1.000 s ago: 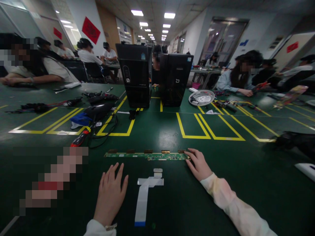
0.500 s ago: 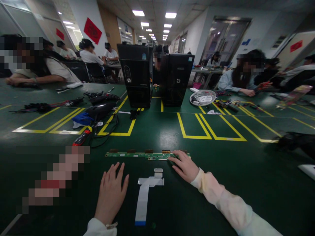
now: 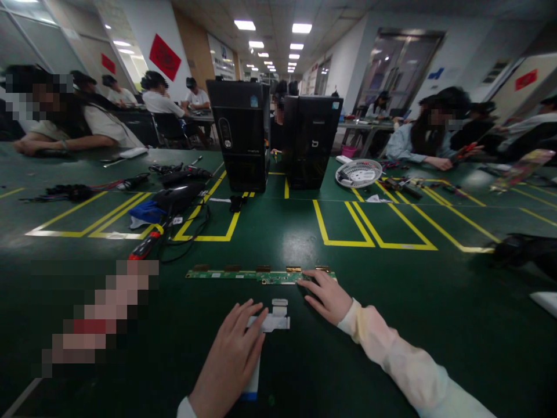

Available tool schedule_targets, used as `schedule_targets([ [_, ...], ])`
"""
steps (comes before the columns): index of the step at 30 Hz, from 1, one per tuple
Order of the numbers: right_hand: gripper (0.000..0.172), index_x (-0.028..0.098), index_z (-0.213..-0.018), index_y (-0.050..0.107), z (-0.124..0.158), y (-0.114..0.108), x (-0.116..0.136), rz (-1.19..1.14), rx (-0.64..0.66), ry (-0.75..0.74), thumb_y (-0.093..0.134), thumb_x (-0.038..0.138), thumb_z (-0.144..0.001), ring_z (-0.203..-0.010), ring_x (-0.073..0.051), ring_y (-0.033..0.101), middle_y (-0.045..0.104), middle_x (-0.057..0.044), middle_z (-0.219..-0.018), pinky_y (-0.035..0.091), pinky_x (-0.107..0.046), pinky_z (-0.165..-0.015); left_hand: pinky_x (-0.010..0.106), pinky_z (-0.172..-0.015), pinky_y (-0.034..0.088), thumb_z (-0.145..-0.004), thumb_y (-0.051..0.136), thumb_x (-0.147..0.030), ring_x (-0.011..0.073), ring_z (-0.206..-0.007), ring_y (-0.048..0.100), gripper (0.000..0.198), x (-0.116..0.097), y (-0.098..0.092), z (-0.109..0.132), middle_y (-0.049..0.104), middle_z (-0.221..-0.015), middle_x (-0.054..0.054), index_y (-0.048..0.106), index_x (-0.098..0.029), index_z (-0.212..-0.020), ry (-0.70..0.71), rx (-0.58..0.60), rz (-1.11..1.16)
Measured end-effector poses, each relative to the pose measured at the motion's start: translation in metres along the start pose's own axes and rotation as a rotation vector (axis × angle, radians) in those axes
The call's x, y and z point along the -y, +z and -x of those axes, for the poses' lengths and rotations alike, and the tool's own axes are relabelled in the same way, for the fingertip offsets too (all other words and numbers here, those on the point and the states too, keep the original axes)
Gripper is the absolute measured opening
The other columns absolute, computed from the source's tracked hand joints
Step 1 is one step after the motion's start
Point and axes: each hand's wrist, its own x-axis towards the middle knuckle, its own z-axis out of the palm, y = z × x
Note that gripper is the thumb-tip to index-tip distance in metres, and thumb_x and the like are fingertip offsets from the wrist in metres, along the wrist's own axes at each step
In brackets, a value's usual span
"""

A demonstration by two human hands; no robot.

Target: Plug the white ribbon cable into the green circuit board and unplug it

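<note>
A long narrow green circuit board (image 3: 243,274) lies across the green table in front of me. My right hand (image 3: 328,296) rests on its right part, fingers spread flat. Just nearer to me lies a white flat ribbon cable (image 3: 274,320) with a blue end. My left hand (image 3: 230,357) lies over the cable's strip with fingers stretched out and hides most of it.
Two black computer towers (image 3: 243,133) stand at the back. Left of them lie black cables, a blue cloth (image 3: 145,212) and a red-handled screwdriver (image 3: 143,247). A white basket (image 3: 357,172) sits at back right. Yellow tape lines (image 3: 348,232) mark the table. Other people work around it.
My right hand slid left along the circuit board. My left hand moved right, from the bare table onto the white ribbon cable.
</note>
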Motion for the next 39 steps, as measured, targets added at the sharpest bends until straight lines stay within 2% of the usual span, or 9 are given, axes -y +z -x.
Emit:
schedule_targets([
  [5,0.035,0.019,-0.124,0.052,-0.001,0.001,0.0,-0.004,-0.012,-0.003,0.045,0.027,-0.091,-0.117,-0.025,0.045,0.047,-0.014,-0.127,0.042,-0.047,-0.096,0.046,-0.104,0.042,-0.091,0.043,-0.023,0.0239,-0.126,0.047,0.045,-0.025,0.003,-0.01,0.053,-0.134,0.006,0.043,-0.025,-0.136,0.093,0.056,0.024],
  [10,0.033,0.02,-0.121,0.053,-0.003,0.001,-0.001,-0.009,-0.02,-0.003,0.048,0.026,-0.089,-0.113,-0.025,0.046,0.049,-0.013,-0.124,0.042,-0.046,-0.095,0.049,-0.106,0.039,-0.089,0.045,-0.021,0.024,-0.122,0.051,0.042,-0.036,0.01,-0.016,0.058,-0.129,0.008,0.048,-0.021,-0.131,0.136,0.072,-0.006],
  [15,0.031,0.019,-0.119,0.054,-0.005,0.002,-0.002,-0.019,-0.023,-0.007,0.047,0.026,-0.089,-0.11,-0.024,0.047,0.05,-0.013,-0.121,0.043,-0.046,-0.094,0.049,-0.103,0.042,-0.089,0.046,-0.024,0.0258,-0.121,0.053,0.045,-0.041,0.014,-0.019,0.057,-0.131,0.011,0.045,-0.017,-0.134,0.12,0.065,-0.046],
  [26,0.036,0.019,-0.124,0.051,-0.001,0.002,-0.003,-0.03,-0.008,-0.016,0.047,0.024,-0.089,-0.117,-0.025,0.043,0.048,-0.013,-0.126,0.04,-0.046,-0.099,0.046,-0.1,0.046,-0.089,0.048,-0.025,0.0273,-0.124,0.05,0.045,-0.049,0.024,-0.039,0.055,-0.133,0.014,0.047,-0.011,-0.131,0.104,0.011,-0.062],
  [39,0.036,0.018,-0.125,0.051,-0.001,0.002,-0.004,-0.039,0.004,-0.018,0.046,0.025,-0.09,-0.118,-0.025,0.042,0.047,-0.014,-0.127,0.04,-0.046,-0.099,0.045,-0.1,0.047,-0.088,0.049,-0.024,0.0281,-0.125,0.048,0.046,-0.053,0.033,-0.042,0.053,-0.135,0.015,0.046,-0.01,-0.132,0.086,-0.03,-0.09],
])
